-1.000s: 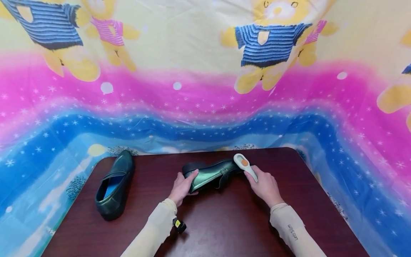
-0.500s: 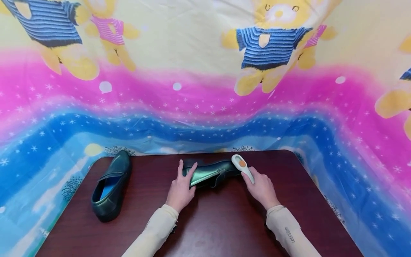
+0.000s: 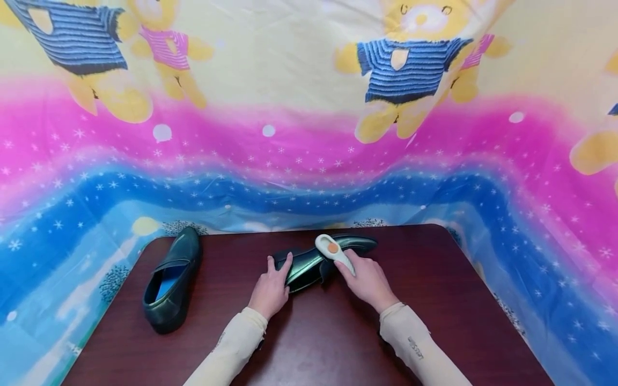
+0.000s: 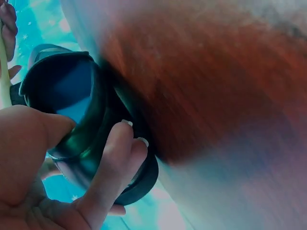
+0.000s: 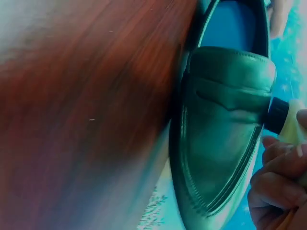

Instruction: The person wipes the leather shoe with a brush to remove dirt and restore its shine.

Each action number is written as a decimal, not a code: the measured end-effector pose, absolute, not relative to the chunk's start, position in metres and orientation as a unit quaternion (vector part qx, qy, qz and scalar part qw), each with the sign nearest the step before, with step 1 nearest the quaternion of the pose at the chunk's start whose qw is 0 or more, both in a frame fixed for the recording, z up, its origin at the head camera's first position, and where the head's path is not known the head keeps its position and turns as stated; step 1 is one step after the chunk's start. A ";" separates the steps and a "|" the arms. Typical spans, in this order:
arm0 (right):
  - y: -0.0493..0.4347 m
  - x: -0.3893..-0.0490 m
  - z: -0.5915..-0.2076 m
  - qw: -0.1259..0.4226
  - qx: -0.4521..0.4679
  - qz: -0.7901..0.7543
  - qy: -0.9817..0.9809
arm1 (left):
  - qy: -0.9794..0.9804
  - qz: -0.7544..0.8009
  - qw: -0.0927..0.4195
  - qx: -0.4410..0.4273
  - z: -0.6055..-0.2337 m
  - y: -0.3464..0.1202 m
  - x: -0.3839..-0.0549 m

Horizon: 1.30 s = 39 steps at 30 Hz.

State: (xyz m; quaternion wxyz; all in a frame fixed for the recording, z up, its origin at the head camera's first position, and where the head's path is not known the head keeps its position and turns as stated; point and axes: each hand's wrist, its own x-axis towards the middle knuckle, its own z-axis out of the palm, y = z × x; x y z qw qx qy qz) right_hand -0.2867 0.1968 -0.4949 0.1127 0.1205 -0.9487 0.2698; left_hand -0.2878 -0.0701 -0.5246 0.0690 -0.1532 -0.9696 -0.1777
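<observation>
A dark green leather loafer [image 3: 304,264] lies on its side on the table, toe toward the right. At its heel is my left hand [image 3: 270,290]; in the left wrist view the thumb reaches inside the opening and the fingers press the outside. My right hand [image 3: 370,281] grips a shoe brush [image 3: 332,250] with a pale handle and an orange spot. Seen from the right wrist, the brush's dark bristles [image 5: 277,115] touch the side of the loafer near its strap. The blue insole shows inside the shoe.
Another dark green loafer [image 3: 179,256] stands upright at the left of the brown table [image 3: 232,252]. A patterned cloth [image 3: 289,161] with bears and snowflakes hangs behind and around the table's far edge.
The brush has moved left in my right hand, from the loafer's toe to around mid-shoe. My left hand has changed its hold at the heel, turning so its back faces up.
</observation>
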 end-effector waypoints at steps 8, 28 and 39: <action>0.196 -0.294 -0.495 0.153 0.120 0.228 -0.954 | -0.970 -0.161 0.087 -0.158 -0.517 -0.076 -0.294; 0.222 -0.297 -0.489 0.181 0.069 0.234 -0.953 | -0.979 -0.097 0.092 -0.155 -0.511 -0.077 -0.295; 0.180 -0.303 -0.482 0.207 0.143 0.166 -0.954 | -0.981 -0.055 0.104 -0.157 -0.517 -0.073 -0.292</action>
